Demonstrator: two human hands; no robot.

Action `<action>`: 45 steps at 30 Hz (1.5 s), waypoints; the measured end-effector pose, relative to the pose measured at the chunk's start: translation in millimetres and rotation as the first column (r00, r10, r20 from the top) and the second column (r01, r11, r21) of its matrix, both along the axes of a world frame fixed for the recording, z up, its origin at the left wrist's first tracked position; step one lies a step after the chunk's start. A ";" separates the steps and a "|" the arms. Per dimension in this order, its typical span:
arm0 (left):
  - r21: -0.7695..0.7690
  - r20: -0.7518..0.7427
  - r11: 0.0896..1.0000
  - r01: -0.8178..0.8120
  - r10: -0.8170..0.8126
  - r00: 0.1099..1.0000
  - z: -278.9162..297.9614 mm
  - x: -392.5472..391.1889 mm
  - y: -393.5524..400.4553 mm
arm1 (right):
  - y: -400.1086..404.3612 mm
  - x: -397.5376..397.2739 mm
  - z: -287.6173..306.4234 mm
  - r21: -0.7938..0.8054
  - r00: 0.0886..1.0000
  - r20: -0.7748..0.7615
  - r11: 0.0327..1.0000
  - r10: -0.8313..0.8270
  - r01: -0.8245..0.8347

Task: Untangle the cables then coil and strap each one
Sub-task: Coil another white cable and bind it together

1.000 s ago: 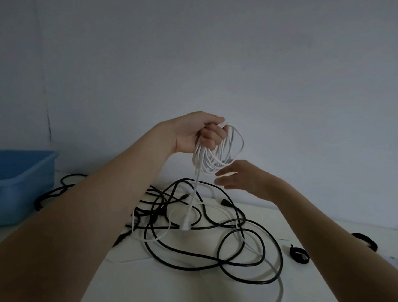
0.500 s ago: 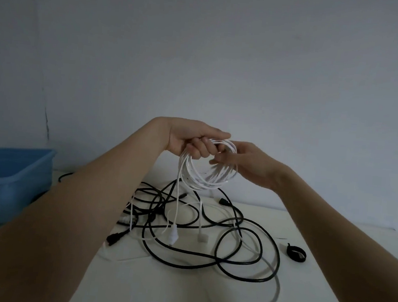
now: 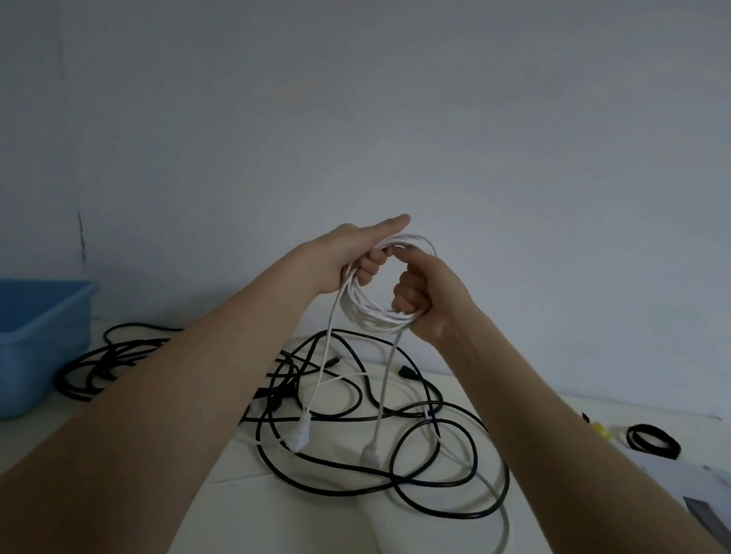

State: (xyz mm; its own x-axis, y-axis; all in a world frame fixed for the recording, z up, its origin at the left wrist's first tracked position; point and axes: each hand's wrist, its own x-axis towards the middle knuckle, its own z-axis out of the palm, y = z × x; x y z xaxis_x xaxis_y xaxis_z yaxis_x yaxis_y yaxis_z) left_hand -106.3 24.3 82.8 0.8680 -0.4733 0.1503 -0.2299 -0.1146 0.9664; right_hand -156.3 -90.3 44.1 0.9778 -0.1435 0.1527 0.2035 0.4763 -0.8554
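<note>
A coiled white cable (image 3: pixel 373 315) hangs in the air above the table between both hands. My left hand (image 3: pixel 359 254) grips the coil's left side, thumb stretched straight. My right hand (image 3: pixel 426 297) holds the coil's right side with curled fingers. Two white plug ends (image 3: pixel 301 434) dangle below the coil. Under them a tangle of black cables (image 3: pixel 426 472) lies on the white table (image 3: pixel 288 535), with another white cable (image 3: pixel 494 549) looping at the front.
A blue plastic bin (image 3: pixel 13 343) stands at the left of the table. A small black strap loop (image 3: pixel 654 440) lies at the right, near a yellow item (image 3: pixel 601 430) and a grey-white flat object (image 3: pixel 716 493). A plain wall is behind.
My right hand has gone from open beside the coil to gripping its right side. Both plug ends now hang free below, and the coil is held as a rounder loop.
</note>
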 end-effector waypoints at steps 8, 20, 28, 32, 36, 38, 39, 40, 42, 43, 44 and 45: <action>-0.296 -0.191 0.935 0.198 -0.261 0.946 -26.7 -10.5 -0.6 | -14.9 8.3 3.1 0.065 0.991 0.017 0.989 -0.136 0.135; -0.333 -0.172 0.941 0.067 -0.131 0.976 -24.3 -7.4 -17.4 | -16.5 9.7 3.7 0.011 0.997 -0.064 0.999 -0.052 0.053; -0.525 -0.201 0.814 -0.249 0.165 0.966 -11.2 -9.1 -22.1 | -8.5 11.8 -8.9 0.008 0.991 0.088 0.995 0.100 -0.101; -0.579 -0.229 0.730 -0.364 0.283 0.931 -11.2 -9.2 -19.0 | -2.0 8.9 -21.6 -0.165 0.963 -0.074 0.949 0.259 -0.268; -0.577 -0.270 0.667 -0.470 0.388 0.881 -17.0 -8.1 -20.5 | 5.9 10.6 -20.9 -0.118 0.971 -0.086 0.966 0.222 -0.231; -0.570 -0.268 0.653 -0.499 0.427 0.864 -20.1 -6.6 -22.6 | 7.1 12.8 -20.9 -0.099 0.975 -0.102 0.973 0.199 -0.209; -0.566 -0.261 0.651 -0.505 0.440 0.859 -20.8 -5.5 -23.7 | 6.7 13.4 -20.4 -0.119 0.977 -0.116 0.974 0.181 -0.195; -0.562 -0.256 0.653 -0.508 0.446 0.857 -21.6 -4.1 -24.9 | 6.0 12.6 -19.3 -0.151 0.979 -0.134 0.973 0.155 -0.175; -0.552 -0.245 0.665 -0.504 0.448 0.860 -22.1 -2.9 -26.9 | 2.8 12.0 -17.4 -0.201 0.980 -0.177 0.971 0.092 -0.127; -0.547 -0.234 0.674 -0.497 0.447 0.864 -21.9 -3.0 -27.5 | 1.7 12.1 -17.7 -0.230 0.977 -0.201 0.967 0.066 -0.112; -0.541 -0.214 0.687 -0.485 0.445 0.869 -20.6 -2.9 -29.1 | 0.1 11.6 -17.7 -0.254 0.976 -0.212 0.961 0.056 -0.110; -0.533 -0.193 0.698 -0.478 0.450 0.872 -19.4 -3.1 -29.8 | -0.7 11.0 -18.3 -0.253 0.975 -0.207 0.959 0.077 -0.129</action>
